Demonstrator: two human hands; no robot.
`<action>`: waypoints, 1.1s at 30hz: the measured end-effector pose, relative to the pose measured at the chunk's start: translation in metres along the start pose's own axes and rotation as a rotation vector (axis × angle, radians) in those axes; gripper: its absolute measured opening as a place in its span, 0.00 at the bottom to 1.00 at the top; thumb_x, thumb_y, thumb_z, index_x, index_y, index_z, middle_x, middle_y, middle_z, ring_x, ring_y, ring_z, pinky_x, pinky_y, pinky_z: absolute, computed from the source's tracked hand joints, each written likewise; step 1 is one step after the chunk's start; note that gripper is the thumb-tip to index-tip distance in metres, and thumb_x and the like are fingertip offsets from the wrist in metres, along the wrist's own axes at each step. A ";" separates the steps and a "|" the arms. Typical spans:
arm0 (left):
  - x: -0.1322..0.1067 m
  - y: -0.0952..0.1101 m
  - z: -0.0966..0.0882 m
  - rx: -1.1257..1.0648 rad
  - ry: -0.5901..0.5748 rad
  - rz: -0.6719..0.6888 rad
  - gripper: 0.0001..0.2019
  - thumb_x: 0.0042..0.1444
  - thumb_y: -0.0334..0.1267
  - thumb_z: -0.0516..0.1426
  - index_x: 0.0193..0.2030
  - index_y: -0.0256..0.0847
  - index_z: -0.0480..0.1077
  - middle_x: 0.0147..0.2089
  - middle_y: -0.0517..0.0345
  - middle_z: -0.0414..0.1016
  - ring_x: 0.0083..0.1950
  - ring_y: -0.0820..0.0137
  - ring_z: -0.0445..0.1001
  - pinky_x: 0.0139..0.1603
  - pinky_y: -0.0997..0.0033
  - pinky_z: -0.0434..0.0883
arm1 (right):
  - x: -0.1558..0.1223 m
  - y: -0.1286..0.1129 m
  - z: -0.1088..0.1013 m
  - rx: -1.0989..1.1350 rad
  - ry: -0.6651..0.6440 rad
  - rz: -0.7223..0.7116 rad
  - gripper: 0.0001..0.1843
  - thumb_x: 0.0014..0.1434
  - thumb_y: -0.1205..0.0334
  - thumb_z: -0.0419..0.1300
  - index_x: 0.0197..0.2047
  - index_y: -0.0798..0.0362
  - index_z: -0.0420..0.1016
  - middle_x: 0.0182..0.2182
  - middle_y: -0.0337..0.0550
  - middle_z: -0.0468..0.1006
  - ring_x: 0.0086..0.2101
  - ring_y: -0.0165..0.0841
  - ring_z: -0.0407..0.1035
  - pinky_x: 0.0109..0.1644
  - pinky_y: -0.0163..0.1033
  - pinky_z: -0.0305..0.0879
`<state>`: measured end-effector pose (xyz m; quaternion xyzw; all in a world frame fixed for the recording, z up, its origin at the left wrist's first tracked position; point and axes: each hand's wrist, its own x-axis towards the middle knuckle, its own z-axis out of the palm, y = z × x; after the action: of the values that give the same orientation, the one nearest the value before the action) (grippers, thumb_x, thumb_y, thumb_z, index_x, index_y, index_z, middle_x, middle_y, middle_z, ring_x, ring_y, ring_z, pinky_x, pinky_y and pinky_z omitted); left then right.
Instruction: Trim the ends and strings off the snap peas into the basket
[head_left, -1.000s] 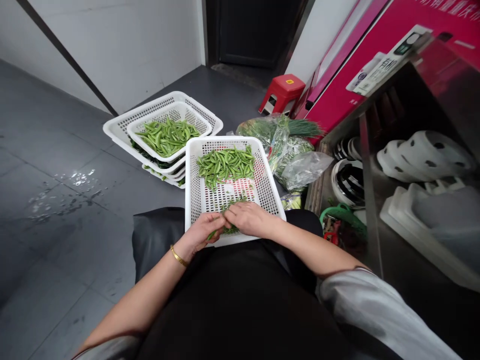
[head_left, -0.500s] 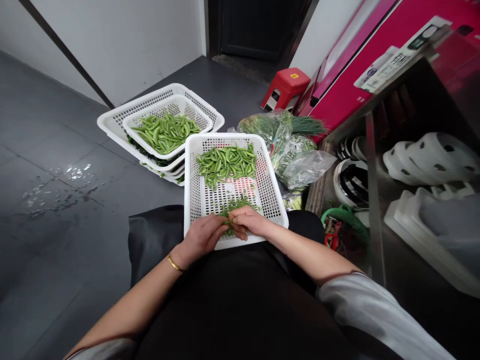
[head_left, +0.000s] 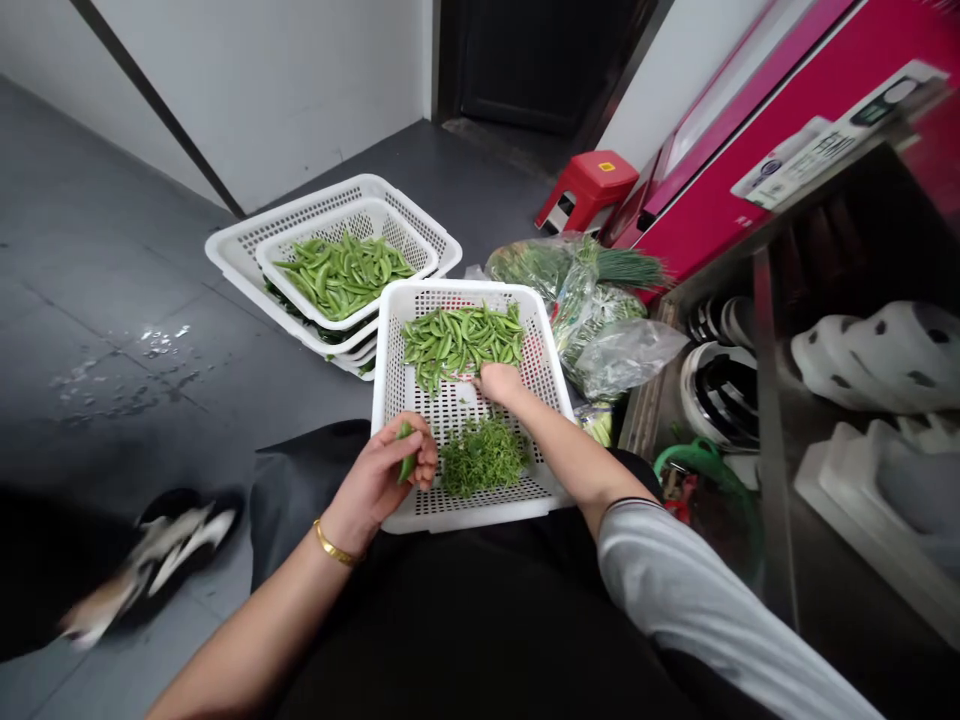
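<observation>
In my left hand (head_left: 390,465) a green pea pod (head_left: 406,452) is held between thumb and curled fingers, over the left side of a white perforated basket (head_left: 384,400) on my lap. My right hand (head_left: 501,384) is at the near edge of a pile of pea pods (head_left: 457,340) in the far half of this basket. Its fingers are curled and partly hidden, so what they pinch cannot be made out. Nearer my body, a heap of small green trimmings (head_left: 484,457) lies in the same basket.
Stacked white baskets (head_left: 232,245) with more pea pods (head_left: 345,275) stand at the far left. Bagged greens (head_left: 570,290) lie to the right, near a red stool (head_left: 589,185) and a metal shelf (head_left: 776,400). Another person's shoe (head_left: 180,545) is at the left.
My hands have parted. The right went forward to the pea pod pile; the left moved left and shows a pod in it. A person's leg and shoe have come in at the left.
</observation>
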<state>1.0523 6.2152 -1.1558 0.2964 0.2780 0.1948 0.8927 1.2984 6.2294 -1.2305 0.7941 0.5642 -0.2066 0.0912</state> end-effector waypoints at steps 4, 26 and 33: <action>0.003 -0.008 -0.003 -0.017 -0.043 -0.087 0.10 0.46 0.33 0.62 0.28 0.38 0.62 0.19 0.67 0.57 0.16 0.81 0.54 0.14 0.82 0.55 | -0.006 0.005 0.007 0.011 0.035 -0.058 0.18 0.64 0.63 0.47 0.43 0.65 0.73 0.41 0.60 0.76 0.42 0.38 0.70 0.43 0.36 0.60; 0.006 -0.028 -0.005 0.287 0.177 -0.024 0.14 0.45 0.45 0.64 0.27 0.36 0.68 0.12 0.72 0.48 0.12 0.84 0.43 0.12 0.83 0.43 | -0.055 -0.006 -0.021 0.020 -0.035 -0.021 0.22 0.64 0.56 0.47 0.48 0.63 0.73 0.48 0.61 0.73 0.47 0.38 0.69 0.47 0.36 0.60; 0.014 -0.031 -0.016 0.233 0.173 -0.059 0.15 0.44 0.46 0.63 0.26 0.36 0.67 0.11 0.72 0.50 0.12 0.83 0.44 0.12 0.82 0.44 | -0.003 -0.008 -0.014 0.064 -0.071 0.166 0.24 0.62 0.55 0.49 0.50 0.65 0.72 0.47 0.63 0.74 0.46 0.39 0.71 0.43 0.34 0.63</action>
<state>1.0595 6.2062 -1.1913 0.3720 0.3833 0.1597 0.8302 1.2933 6.2344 -1.2162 0.8329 0.4859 -0.2444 0.1024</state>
